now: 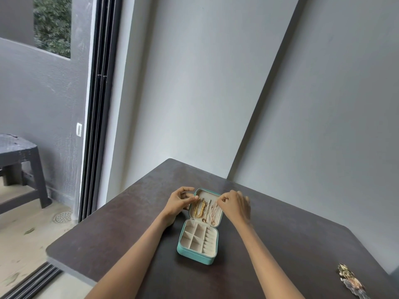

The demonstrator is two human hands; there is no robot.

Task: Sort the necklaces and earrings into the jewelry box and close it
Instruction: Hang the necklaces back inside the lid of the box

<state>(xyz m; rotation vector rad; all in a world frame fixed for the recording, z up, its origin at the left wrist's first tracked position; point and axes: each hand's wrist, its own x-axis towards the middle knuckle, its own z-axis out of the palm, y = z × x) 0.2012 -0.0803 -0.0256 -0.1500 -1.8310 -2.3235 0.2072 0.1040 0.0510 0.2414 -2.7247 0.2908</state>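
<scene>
Teal jewelry box (197, 254) open flat mid-bench (280, 244); necklaces (199, 209) hung in lid, compartments below bare; left hand (180, 201) at lid's left edge, fingers pinching gold chain's top; right hand (234, 205) curled at lid's right corner, grasp unclear; earrings (350, 280) well apart, near right.

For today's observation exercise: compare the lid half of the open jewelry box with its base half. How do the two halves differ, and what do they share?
The lid half holds necklaces hanging in a row; the base half shows divided compartments that look empty. The lid half lies farther from the person, with the left hand and right hand at its top edge; the base half lies nearer, untouched. Both share a teal outside and cream lining.
</scene>
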